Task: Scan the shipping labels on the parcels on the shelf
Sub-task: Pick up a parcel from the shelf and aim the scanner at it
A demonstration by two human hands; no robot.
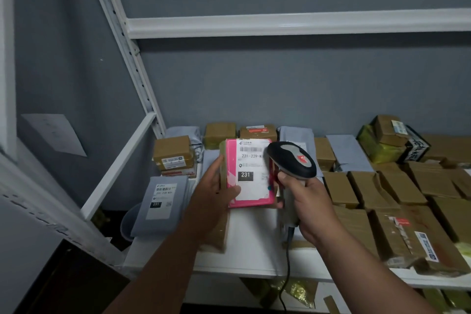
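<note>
left hand [216, 186] grips pink parcel [251, 173] above shelf [254, 232]; right hand [303, 201] wrapped round scanner [293, 160], nose beside parcel's label [254, 168]. advice: tilt label square to nose, hold parcel steady.

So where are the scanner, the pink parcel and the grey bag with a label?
scanner [293, 158], head view, top of its head
pink parcel [251, 178], head view, its white label
grey bag [160, 204], head view, its label
</note>
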